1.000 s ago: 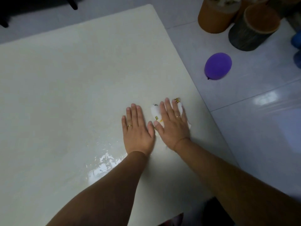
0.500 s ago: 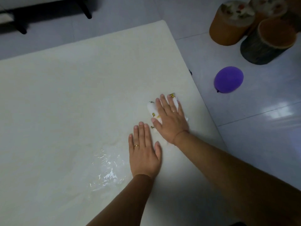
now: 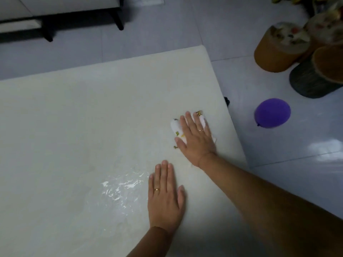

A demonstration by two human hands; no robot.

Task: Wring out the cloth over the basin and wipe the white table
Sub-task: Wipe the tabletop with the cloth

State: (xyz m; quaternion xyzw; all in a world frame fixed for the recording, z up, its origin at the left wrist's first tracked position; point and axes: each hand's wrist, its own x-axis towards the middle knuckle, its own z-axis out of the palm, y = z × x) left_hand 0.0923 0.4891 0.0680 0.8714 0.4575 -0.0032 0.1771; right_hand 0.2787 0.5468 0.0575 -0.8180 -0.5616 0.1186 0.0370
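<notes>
Right hand (image 3: pixel 196 140) flat atop cloth (image 3: pixel 175 126)

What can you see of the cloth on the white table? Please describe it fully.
The cloth is small and white, with little yellow and green printed marks. It looks soft and bunched, lying flat on the white table near its right edge. The right hand presses on it with spread fingers and covers most of it. The left hand does not touch it.

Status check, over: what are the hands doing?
Right hand flat on cloth, near table edge. Left hand flat on bare tabletop. Nothing in the way.
</notes>
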